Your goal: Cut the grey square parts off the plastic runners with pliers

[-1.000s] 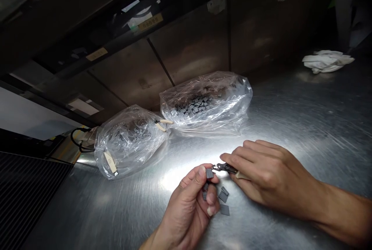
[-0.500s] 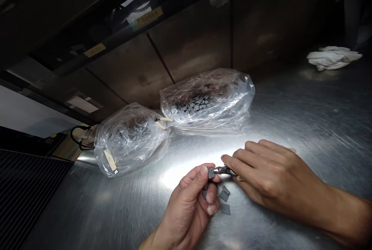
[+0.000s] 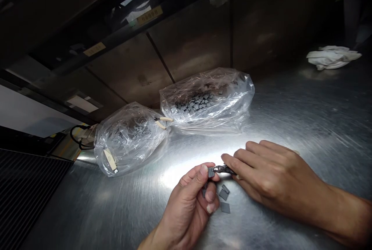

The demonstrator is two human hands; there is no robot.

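Between thumb and fingertips, my left hand (image 3: 186, 203) pinches a small grey square piece (image 3: 211, 172); more grey shows behind its curled fingers. My right hand (image 3: 267, 172) is wrapped around a pair of nippers (image 3: 223, 169). The dark metal tips of the nippers touch the right edge of the grey piece, while most of the handles are hidden under my fingers. Just right of my left fingertips, loose grey square pieces (image 3: 225, 208) lie on the metal table (image 3: 139, 211).
Behind my hands rests a clear plastic bag (image 3: 232, 107) of grey pieces. Left of it sits another clear bag (image 3: 130, 145), with a cream-handled tool (image 3: 164, 122) and a cream-coloured cutter knife (image 3: 110, 160) against it. A crumpled white cloth (image 3: 333, 57) lies far right.
My hands stay almost in place, still holding the grey piece and the nippers. The handles look closer together than before.
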